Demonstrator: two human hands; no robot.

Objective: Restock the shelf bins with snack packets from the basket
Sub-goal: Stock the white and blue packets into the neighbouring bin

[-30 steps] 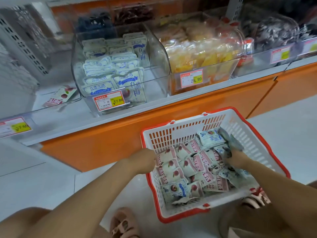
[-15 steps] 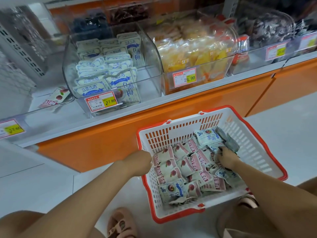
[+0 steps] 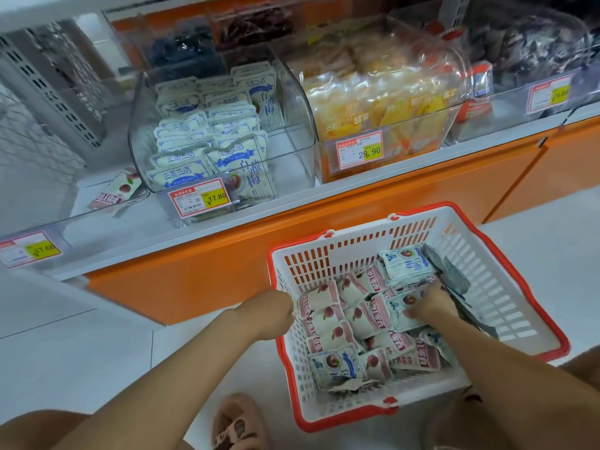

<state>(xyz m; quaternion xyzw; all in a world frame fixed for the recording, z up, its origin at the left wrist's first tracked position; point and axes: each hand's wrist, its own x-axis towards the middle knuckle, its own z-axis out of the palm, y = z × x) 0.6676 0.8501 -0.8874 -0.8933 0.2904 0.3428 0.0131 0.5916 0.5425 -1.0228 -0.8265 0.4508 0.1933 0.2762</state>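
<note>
A white basket with a red rim (image 3: 506, 300) stands on the floor below the shelf. It holds several small snack packets, pink-labelled ones (image 3: 328, 329) and blue-and-white ones (image 3: 406, 264). My left hand (image 3: 269, 316) grips the basket's left rim. My right hand (image 3: 431, 303) is down among the packets, fingers curled on a blue-and-white packet (image 3: 402, 316). On the shelf a clear bin (image 3: 292, 102) holds rows of blue-and-white packets (image 3: 207, 134).
Left of that bin lies one pink packet (image 3: 118, 190) in a nearly bare clear bin. A bin of yellow snack bags (image 3: 389, 102) and a bin of dark packets (image 3: 532, 50) stand to the right. An orange shelf base (image 3: 227, 261) runs below. My sandalled foot (image 3: 238, 423) is near the basket.
My right hand has shifted left and nearer within the basket onto a blue-and-white packet. The left hand has stayed on the rim. The view has tilted slightly.
</note>
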